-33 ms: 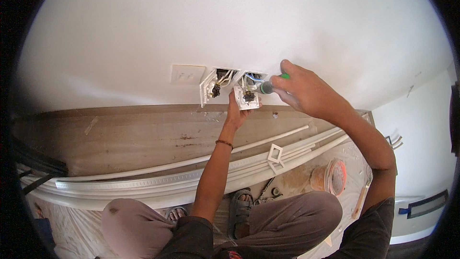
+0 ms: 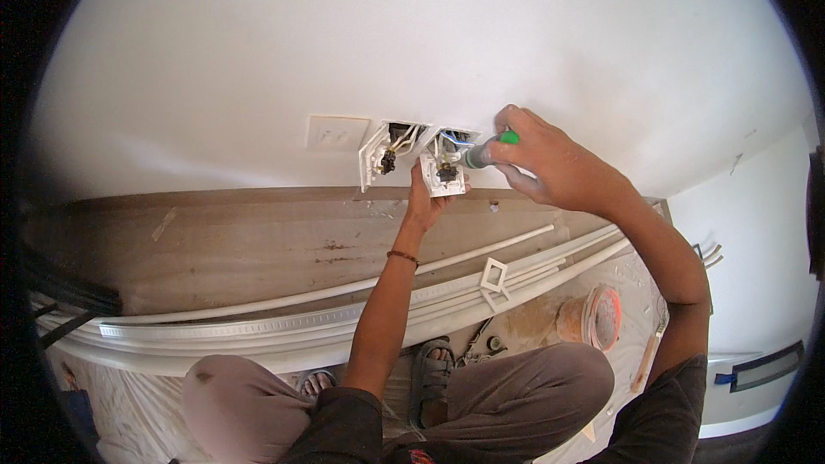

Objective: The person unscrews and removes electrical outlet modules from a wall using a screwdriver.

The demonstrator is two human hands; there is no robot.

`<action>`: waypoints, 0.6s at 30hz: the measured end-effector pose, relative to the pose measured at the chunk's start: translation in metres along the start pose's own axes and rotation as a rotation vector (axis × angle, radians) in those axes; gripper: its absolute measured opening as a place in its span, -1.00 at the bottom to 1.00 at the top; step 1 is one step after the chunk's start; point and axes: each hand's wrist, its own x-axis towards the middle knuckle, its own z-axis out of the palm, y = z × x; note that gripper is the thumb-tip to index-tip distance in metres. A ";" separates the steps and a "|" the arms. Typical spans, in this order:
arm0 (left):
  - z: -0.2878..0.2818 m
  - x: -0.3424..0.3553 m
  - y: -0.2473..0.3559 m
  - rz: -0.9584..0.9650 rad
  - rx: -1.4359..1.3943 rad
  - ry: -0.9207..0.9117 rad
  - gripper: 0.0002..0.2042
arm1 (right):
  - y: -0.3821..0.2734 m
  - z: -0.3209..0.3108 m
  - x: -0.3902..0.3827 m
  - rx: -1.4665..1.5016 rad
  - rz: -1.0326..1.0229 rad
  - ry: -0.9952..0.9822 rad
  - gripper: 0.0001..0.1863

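My left hand (image 2: 422, 208) holds a white wall socket (image 2: 445, 191) from below, tilted back-side up, with dark terminals showing. Blue and pale wires (image 2: 449, 140) run from it into a box opening in the wall. In my right hand (image 2: 563, 163) is a screwdriver (image 2: 478, 155) with a green and dark grey handle, pointing left at the back of the socket. Its tip is too small to make out. Just left, a second socket (image 2: 370, 161) hangs out of its own wall opening by its wires. Beyond that, a white cover plate (image 2: 335, 132) sits flat on the wall.
Long white conduits (image 2: 301, 302) and a perforated metal strip (image 2: 258, 324) lie along the floor. Two white frames (image 2: 493, 273) rest on them. An orange-rimmed bucket (image 2: 601, 318) stands right of my knee, near a wooden-handled tool (image 2: 646, 363). Dark tools (image 2: 474, 342) lie by my sandal.
My right hand's fingers have shifted on the screwdriver, and more of its green handle end shows. My left hand and the socket stay in place.
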 end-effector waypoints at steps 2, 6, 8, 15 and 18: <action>0.003 0.001 -0.004 -0.011 -0.009 -0.002 -0.27 | 0.004 0.002 -0.005 0.140 -0.033 0.074 -0.72; -0.006 0.003 -0.002 0.011 0.015 -0.002 -0.28 | -0.020 -0.007 0.004 0.067 0.449 -0.101 -0.74; -0.011 0.003 0.000 0.016 0.016 -0.025 -0.32 | -0.018 -0.005 0.008 0.040 0.531 -0.190 -0.69; 0.000 -0.002 0.003 -0.034 0.025 -0.002 -0.30 | -0.007 0.011 -0.012 0.197 0.112 0.235 -0.69; 0.004 -0.005 0.005 -0.058 0.039 0.031 -0.31 | -0.017 0.004 -0.007 0.103 0.489 -0.094 -0.64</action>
